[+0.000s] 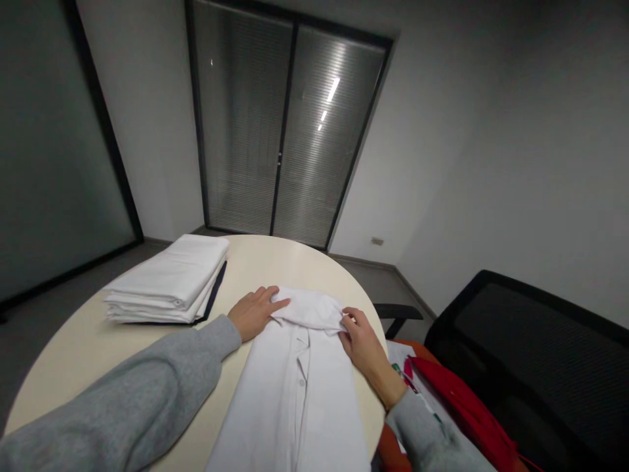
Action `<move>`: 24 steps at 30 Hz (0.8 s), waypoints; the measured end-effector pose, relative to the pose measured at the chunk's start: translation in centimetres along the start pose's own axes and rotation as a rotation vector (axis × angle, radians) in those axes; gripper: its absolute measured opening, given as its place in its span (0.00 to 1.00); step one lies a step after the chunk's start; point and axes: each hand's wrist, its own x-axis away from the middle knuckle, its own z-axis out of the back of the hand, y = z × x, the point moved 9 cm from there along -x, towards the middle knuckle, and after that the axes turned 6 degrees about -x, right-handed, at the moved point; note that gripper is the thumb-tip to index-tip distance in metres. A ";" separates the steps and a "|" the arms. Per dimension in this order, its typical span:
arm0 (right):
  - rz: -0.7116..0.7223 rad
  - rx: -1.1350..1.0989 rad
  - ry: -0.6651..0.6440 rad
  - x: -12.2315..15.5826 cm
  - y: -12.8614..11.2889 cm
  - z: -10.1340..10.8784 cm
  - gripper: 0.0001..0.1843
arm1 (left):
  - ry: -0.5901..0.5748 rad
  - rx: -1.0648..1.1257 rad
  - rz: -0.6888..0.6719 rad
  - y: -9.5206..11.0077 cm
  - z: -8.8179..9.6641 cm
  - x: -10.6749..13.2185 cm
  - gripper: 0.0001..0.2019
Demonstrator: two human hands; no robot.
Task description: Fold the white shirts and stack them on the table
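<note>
A white shirt point(295, 393) lies lengthwise on the round cream table point(255, 262), its far end folded back into a thick roll. My left hand point(253, 311) rests on the left end of that fold, fingers closed over the cloth. My right hand point(363, 341) pinches the right end of the fold between thumb and fingers. Both arms wear grey sleeves.
A stack of folded white garments point(170, 278) sits on the table's far left, with a dark edge beneath it. A black mesh chair point(531, 354) stands at the right with red and white items point(452, 400) on an orange seat. A blinded glass door point(285, 131) is behind.
</note>
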 end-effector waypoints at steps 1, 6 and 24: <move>0.003 -0.012 -0.015 0.2 0.1 -0.1 0.10 | -0.012 0.034 -0.034 0.1 -0.3 0.3 0.31; -0.099 -0.169 -0.021 0.2 0.7 -0.1 0.11 | -0.003 0.512 0.036 -1.2 -0.3 0.7 0.30; -0.301 -0.210 0.066 -2.4 3.9 -2.9 0.16 | 0.163 0.398 0.112 -0.7 -1.7 -2.7 0.17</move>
